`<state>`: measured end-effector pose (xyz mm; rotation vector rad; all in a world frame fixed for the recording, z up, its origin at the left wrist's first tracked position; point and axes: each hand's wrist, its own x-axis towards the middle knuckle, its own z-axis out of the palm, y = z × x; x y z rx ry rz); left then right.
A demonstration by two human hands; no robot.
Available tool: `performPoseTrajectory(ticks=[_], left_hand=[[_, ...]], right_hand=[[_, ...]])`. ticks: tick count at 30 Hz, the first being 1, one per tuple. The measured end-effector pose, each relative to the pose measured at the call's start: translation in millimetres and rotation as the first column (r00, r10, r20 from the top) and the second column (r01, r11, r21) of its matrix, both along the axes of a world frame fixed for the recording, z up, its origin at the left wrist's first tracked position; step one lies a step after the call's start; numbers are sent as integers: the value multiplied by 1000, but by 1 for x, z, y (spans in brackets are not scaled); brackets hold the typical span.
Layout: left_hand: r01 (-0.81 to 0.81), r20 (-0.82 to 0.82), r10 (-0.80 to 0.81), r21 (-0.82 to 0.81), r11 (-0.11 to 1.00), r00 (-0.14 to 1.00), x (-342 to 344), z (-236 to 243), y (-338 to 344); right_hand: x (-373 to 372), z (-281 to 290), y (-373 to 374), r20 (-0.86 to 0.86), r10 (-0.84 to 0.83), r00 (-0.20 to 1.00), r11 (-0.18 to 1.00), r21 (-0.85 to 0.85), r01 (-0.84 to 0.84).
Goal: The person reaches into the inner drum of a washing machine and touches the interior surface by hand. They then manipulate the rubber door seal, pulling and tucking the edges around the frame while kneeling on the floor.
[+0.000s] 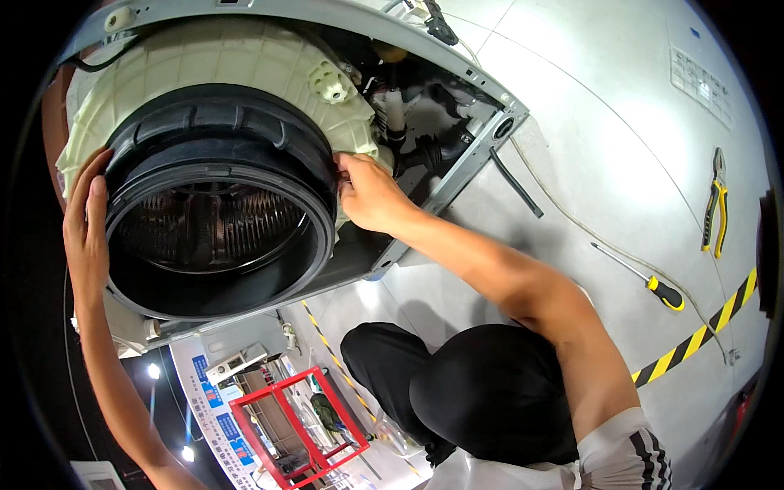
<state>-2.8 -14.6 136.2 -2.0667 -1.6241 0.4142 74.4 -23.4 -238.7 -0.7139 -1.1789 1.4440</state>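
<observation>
A black rubber door gasket point(214, 147) rings the opening of a washing machine's pale plastic outer tub point(237, 51). Through its round mouth the ribbed metal drum point(208, 229) shows. My left hand point(86, 216) holds the gasket's left side, its fingers pressed together along the outer edge and the thumb beside them. On the opposite side, my right hand point(371, 194) is closed with its fingers curled at the gasket's right edge, where it meets the tub. The right fingertips are partly hidden.
The grey metal cabinet frame point(465, 173) surrounds the tub, with hoses point(433, 151) inside. On the floor at right lie pliers point(715, 204), a screwdriver point(641, 278) and a cable point(588, 229), near striped tape point(698, 335). A red frame point(302, 429) stands below.
</observation>
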Motion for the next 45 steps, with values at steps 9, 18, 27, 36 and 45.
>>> performPoseTrajectory(ticks=[9,18,27,36,45], left_hand=[[92,-224,-89,4,996,970,-18,3,-17],[108,-200,-107,-7,994,974,-8,-9,-13],[-5,-31,14,256,967,999,-54,15,-67],[-117,181,18,555,824,983,-102,-21,-104],[119,89,-214,599,792,973,-95,-24,-94]], right_hand=[[-8,-5,-9,-152,9,988,980,-194,-38],[3,-10,-6,81,184,980,977,97,-191],[29,5,-2,-438,210,874,975,25,-221],[14,41,-1,-83,137,987,989,-37,-140],[44,75,9,369,266,891,958,0,-286]])
